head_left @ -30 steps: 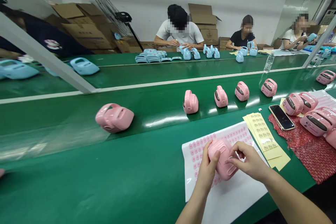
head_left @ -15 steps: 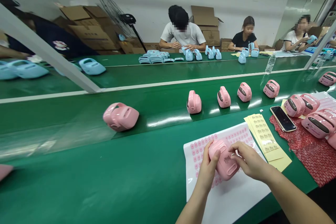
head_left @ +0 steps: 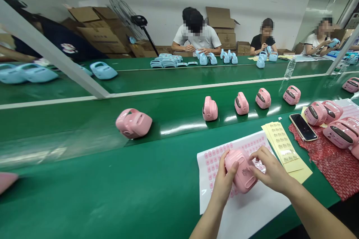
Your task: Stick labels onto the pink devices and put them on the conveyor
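My left hand (head_left: pixel 224 181) grips the left side of a pink plastic device (head_left: pixel 241 171), held just above a white sticker sheet (head_left: pixel 252 205) with rows of small pink stickers. My right hand (head_left: pixel 270 173) is on the device's right side, fingertips pinched against its top edge. Both hands are near the table's front edge.
Several pink devices (head_left: pixel 209 109) ride the green conveyor belt (head_left: pixel 84 127); another lies on its side (head_left: pixel 133 123). Yellow label sheets (head_left: pixel 283 147), a phone (head_left: pixel 302 127) and more pink devices (head_left: pixel 340 132) on red wrap sit to the right. Three people work with blue devices (head_left: pixel 203 59) across the far table.
The devices on the belt look shifted slightly right as the view turned. My right fingers slid along the held device's top edge. My left hand keeps its grip.
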A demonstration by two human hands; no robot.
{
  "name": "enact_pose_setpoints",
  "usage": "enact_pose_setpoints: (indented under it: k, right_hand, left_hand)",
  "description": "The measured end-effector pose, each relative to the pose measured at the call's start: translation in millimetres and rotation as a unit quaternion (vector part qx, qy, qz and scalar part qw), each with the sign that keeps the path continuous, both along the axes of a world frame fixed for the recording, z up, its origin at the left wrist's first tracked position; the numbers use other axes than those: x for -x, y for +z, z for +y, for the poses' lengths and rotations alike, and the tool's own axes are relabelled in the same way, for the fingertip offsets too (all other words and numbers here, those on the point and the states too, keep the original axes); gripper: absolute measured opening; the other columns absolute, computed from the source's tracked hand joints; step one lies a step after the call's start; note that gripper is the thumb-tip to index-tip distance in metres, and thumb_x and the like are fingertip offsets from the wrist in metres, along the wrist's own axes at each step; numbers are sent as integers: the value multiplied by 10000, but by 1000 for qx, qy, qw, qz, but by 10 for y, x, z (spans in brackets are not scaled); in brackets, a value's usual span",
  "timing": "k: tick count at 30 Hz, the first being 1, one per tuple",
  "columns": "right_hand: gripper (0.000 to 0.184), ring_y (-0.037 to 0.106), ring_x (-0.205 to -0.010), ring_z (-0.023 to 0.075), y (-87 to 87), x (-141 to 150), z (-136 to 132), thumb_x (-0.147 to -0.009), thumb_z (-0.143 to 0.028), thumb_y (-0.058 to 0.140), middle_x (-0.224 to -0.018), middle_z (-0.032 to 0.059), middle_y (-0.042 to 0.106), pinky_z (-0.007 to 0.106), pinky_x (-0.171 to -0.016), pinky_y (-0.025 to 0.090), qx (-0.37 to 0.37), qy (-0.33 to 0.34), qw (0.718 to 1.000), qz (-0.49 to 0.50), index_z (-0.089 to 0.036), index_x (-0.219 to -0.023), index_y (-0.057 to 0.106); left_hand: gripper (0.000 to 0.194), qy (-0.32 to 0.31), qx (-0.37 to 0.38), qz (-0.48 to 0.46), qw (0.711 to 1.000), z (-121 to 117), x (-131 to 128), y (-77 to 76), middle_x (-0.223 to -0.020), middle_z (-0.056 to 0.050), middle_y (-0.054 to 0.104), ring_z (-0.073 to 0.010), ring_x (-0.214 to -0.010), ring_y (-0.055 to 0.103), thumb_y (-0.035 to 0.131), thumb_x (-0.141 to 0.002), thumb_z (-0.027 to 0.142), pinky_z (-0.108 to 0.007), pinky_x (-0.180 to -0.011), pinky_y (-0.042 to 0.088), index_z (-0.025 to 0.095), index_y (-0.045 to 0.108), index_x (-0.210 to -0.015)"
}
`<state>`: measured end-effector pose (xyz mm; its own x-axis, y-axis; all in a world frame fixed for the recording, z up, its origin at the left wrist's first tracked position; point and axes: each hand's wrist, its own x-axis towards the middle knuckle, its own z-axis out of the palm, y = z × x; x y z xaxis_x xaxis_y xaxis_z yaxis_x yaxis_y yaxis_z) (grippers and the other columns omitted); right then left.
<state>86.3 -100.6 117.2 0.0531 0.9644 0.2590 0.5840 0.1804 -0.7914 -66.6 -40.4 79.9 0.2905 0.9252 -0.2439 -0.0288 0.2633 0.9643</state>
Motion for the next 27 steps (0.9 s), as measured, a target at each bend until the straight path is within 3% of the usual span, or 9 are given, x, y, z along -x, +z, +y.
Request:
enact_pose_setpoints:
  k: [3, 6, 10, 13, 16, 19, 23, 27]
  right_hand:
    - [304, 540, -868, 185, -155, -32, 15, -751, -307, 568, -983, 59, 493, 349, -757, 475, 20, -57, 992, 107, -242, -1039, 497]
    - [521, 535, -1019, 218, -376, -18, 59, -717, -431, 586, -1217, 103, 413, 373, -824, 462, 58, -110, 958, 257, -255, -1175, 411]
    - [507, 549, -1042, 230, -595, 67, 92, -713, -476, 578, -1275, 106, 440, 396, -847, 452, 141, -129, 898, 396, -262, -1156, 455]
    - [485, 565, -1008, 231, -644, 134, 87, -687, -417, 626, -1215, 102, 514, 399, -818, 466, 153, -117, 871, 452, -258, -1124, 489]
    - [553, 590, -946, 234, -622, 171, 90, -626, -366, 693, -1167, 107, 540, 398, -784, 483, 117, -146, 864, 467, -255, -1122, 475]
    - [571, 580, -982, 246, -563, 151, 108, -630, -391, 690, -1151, 105, 545, 389, -765, 496, 71, -159, 854, 489, -262, -1128, 444]
    - [566, 541, -1059, 246, -486, 43, 130, -646, -450, 671, -1128, 92, 546, 392, -828, 478, 24, -182, 851, 492, -268, -1122, 425]
    - [597, 483, -1143, 245, -462, -62, 120, -655, -478, 661, -1149, 86, 526, 412, -900, 440, 0, -193, 858, 476, -278, -1154, 398]
  left_hand:
    - [703, -11, 12, -18, 1000, -8, 16, 21, -1290, -141, 479, -324, -1173, 437, 635, -631, 566, -413, -942, 365, 189, 452, -1195]
    - [678, -33, 72, -102, 992, -46, 14, 73, -1235, -137, 539, -334, -1124, 487, 603, -647, 595, -425, -918, 391, 177, 497, -1170]
    - [651, -60, 129, -232, 962, -155, -33, 120, -1141, -156, 616, -341, -1104, 511, 531, -703, 608, -447, -935, 378, 128, 551, -1142]
    - [668, -32, 108, -237, 965, -241, -74, 110, -1151, -150, 615, -344, -1132, 490, 488, -721, 631, -465, -956, 358, 140, 539, -1172]
    - [698, -7, 23, -165, 986, -277, -64, 103, -1251, -142, 545, -335, -1208, 415, 448, -726, 665, -465, -999, 307, 166, 506, -1211]
    - [668, 0, -114, -81, 990, -238, 33, 152, -1351, -126, 445, -314, -1265, 339, 431, -745, 655, -464, -1018, 278, 209, 473, -1240]
    - [504, -55, -335, 13, 940, -129, 213, 322, -1355, -127, 425, -315, -1270, 333, 637, -712, 436, -483, -1010, 288, 244, 515, -1162]
    - [273, -114, -425, 92, 893, -59, 273, 504, -1188, -111, 557, -268, -1113, 511, 636, -718, 231, -420, -921, 409, 250, 588, -986]
